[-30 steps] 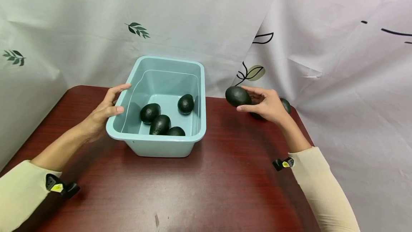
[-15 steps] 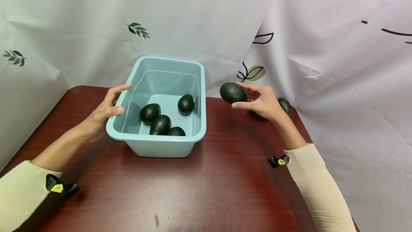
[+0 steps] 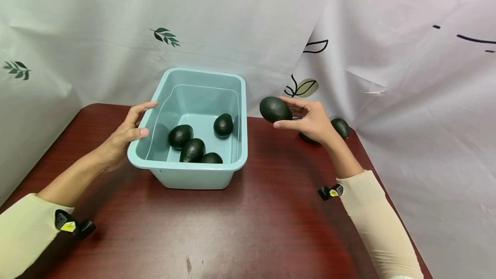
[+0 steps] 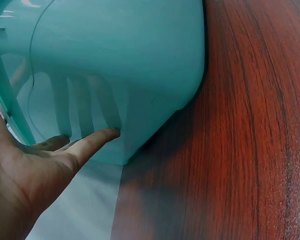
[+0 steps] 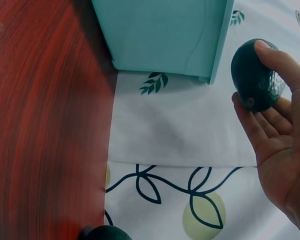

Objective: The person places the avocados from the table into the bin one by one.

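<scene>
In the head view my right hand (image 3: 310,119) pinches a dark green avocado (image 3: 274,109) between thumb and fingers, raised right of a light blue plastic bin (image 3: 190,175). The right wrist view shows the same avocado (image 5: 255,75) with the thumb on one side and the fingers below it. My left hand (image 3: 124,134) rests on the bin's left side, thumb and a fingertip at the rim. In the left wrist view its straight fingers (image 4: 92,145) touch the bin's outer wall. Inside the bin lie several avocados (image 3: 192,150), one partly hidden by the front wall.
Behind my right hand and wrist are more avocados (image 3: 340,127) on the dark red wooden table (image 3: 263,223), near its back right corner. White cloth (image 3: 232,20) with leaf prints hangs behind and beside the table.
My right hand has moved left and slightly up with the avocado, closer to the bin and away from the avocados at the back right. My left hand and the bin stay put.
</scene>
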The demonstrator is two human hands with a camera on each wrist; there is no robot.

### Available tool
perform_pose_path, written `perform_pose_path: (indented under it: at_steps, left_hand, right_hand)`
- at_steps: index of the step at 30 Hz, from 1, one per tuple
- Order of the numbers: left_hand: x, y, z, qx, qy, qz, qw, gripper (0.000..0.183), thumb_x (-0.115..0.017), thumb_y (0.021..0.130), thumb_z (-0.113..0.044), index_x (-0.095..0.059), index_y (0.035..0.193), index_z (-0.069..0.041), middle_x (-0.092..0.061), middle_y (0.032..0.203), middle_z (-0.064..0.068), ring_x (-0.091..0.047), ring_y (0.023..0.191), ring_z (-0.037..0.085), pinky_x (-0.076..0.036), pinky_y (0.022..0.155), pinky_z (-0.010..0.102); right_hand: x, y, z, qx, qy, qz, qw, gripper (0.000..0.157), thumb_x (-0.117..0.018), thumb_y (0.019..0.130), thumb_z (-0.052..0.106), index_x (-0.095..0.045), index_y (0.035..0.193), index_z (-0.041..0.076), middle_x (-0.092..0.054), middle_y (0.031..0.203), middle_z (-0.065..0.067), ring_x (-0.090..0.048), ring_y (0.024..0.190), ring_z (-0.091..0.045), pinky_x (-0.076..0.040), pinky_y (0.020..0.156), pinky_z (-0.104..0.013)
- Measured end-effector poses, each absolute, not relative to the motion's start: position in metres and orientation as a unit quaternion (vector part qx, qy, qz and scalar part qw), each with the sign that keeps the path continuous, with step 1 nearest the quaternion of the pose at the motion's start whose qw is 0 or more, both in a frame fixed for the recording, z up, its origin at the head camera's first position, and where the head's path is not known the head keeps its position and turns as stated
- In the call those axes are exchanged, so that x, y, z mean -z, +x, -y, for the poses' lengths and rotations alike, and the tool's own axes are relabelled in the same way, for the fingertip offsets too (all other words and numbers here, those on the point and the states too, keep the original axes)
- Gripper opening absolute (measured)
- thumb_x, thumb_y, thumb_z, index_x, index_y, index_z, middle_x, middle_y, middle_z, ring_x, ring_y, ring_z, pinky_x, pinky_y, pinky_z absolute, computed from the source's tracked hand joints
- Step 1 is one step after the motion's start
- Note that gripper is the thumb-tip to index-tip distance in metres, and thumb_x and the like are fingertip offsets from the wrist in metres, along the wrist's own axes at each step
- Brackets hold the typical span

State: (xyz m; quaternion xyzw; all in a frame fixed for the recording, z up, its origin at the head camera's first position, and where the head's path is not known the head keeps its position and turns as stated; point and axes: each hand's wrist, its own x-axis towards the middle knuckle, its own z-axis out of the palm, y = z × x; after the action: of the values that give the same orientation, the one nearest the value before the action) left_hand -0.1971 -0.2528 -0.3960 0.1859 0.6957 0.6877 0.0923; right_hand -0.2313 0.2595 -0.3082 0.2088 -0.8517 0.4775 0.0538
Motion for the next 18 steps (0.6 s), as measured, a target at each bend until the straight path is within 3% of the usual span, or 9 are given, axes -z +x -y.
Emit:
perform_pose_path:
  at_steps: [18]
  left_hand:
    - [0.396, -0.197, 0.253, -0.687, 0.186, -0.696, 0.094, 0.070, -0.053, 0.105, -0.024, -0.033, 0.169, -0.045, -0.038, 0.153, 0.003, -0.060, 0.126, 0.020, -0.062, 0.087, 0.035]
  right_hand:
    - [0.302, -0.232, -0.239, -0.496, 0.228, 0.837, 0.048, 0.069, -0.103, 0.079, 0.014, -0.079, 0.143, 0.021, -0.083, 0.134, -0.007, -0.082, 0.115, -0.012, -0.064, 0.100, -0.026]
